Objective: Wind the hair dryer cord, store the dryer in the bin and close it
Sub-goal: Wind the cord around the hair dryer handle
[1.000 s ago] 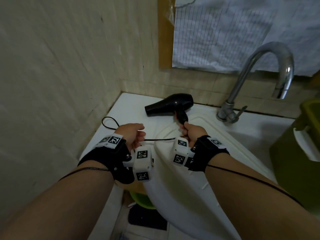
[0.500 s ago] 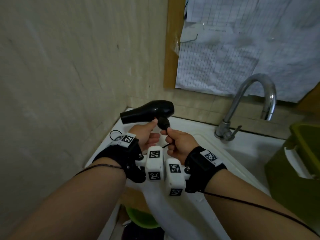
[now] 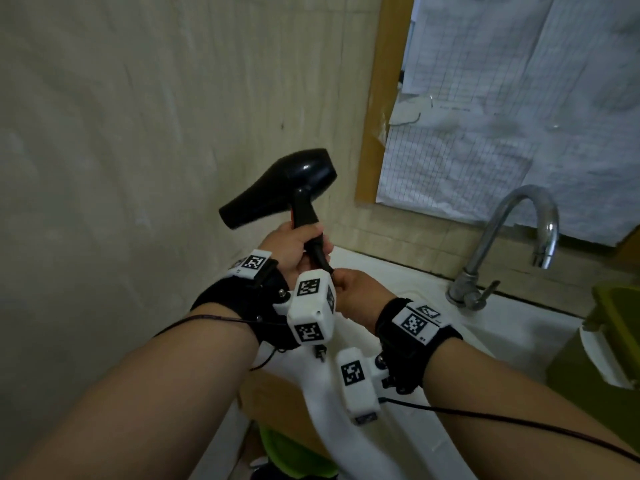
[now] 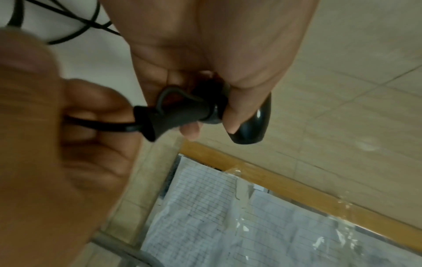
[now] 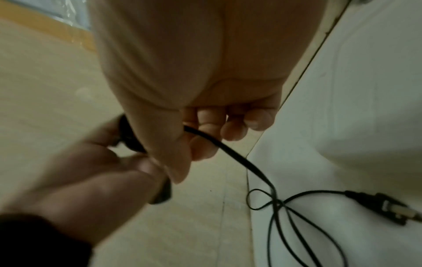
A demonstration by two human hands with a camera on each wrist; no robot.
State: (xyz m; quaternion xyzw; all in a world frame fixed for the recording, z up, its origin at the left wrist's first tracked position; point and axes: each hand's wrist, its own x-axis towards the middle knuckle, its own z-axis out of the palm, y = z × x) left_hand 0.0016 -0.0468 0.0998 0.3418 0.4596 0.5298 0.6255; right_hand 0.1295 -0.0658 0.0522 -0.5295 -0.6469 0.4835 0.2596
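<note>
A white sink counter (image 3: 519, 327) runs along the tiled wall, with a chrome tap (image 3: 512, 237) at its back and an olive-green bin (image 3: 616, 341) at the far right edge, well apart from both hands. Above the tap, sheets of squared paper (image 3: 502, 116) are fixed over a wood-framed panel; the lines on them are too faint to read, and no brand shows on anything. The only clear markings are the black-and-white square codes on the wrist bands.

The black hair dryer (image 3: 298, 181) is held up off the counter, nozzle toward the wall. The left hand (image 3: 294, 247) is wrapped round its handle. Just below, the right hand (image 3: 353, 292) pinches the cord (image 5: 228, 150) where it leaves the handle's rubber collar (image 4: 169, 115) — fingers curled round it.

The rest of the cord lies loose on the counter in a tangled loop (image 5: 269, 200), with the plug (image 5: 388, 207) beside it. So the winding looks barely begun. The next move likely calls for steady tension from the right hand while laying turns round the handle — and easing that tangle out first.
</note>
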